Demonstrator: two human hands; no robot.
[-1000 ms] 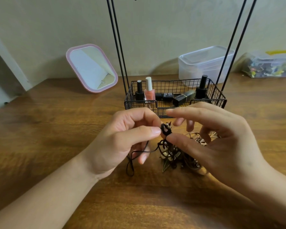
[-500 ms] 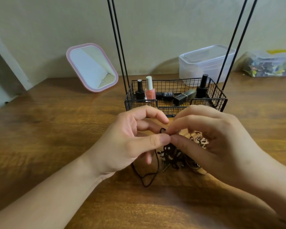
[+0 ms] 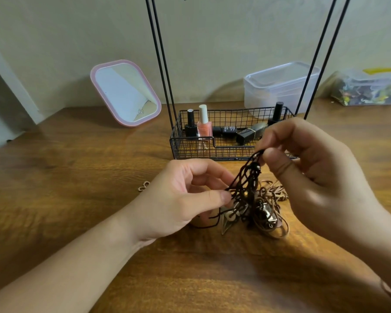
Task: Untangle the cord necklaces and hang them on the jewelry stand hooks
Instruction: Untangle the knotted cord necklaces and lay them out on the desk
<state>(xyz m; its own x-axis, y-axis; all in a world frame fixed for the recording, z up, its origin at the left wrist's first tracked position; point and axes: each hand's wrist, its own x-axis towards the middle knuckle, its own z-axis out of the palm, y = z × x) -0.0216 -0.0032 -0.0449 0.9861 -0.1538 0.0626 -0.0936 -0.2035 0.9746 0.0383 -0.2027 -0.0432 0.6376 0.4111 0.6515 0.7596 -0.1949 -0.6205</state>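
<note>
Dark brown cords, a tangled bunch of cord necklaces (image 3: pixel 253 199), lie in front of the black wire jewelry stand (image 3: pixel 212 150), on the near side of its basket base, partly resting on the brown wooden table (image 3: pixel 77 177) and partly drawn up off it.

From the head view, the only one, the right hand (image 3: pixel 307 172) pinches the top of the dark strands between thumb and curled fingers, just before the basket's front rim. The left hand (image 3: pixel 185 199) grips a lower stretch of the same strands between thumb and forefinger, nearer the table and to the left of the heap. The taut strands run on a slant between them, high at the right, low at the left, so the long axis tilts up toward the stand. A lighter tan cord and metal pendants stay slack under and right of the hands.

My guess is the next pull should separate one strand, and the right hand is nearer the stand's uprights. The hooks themselves sit above the picture's top edge, unseen. Open tabletop lies left of the heap, toward the pink-framed mirror (image 3: pixel 124 93); the basket with nail polish bottles (image 3: pixel 204 125) crowds the far side.
</note>
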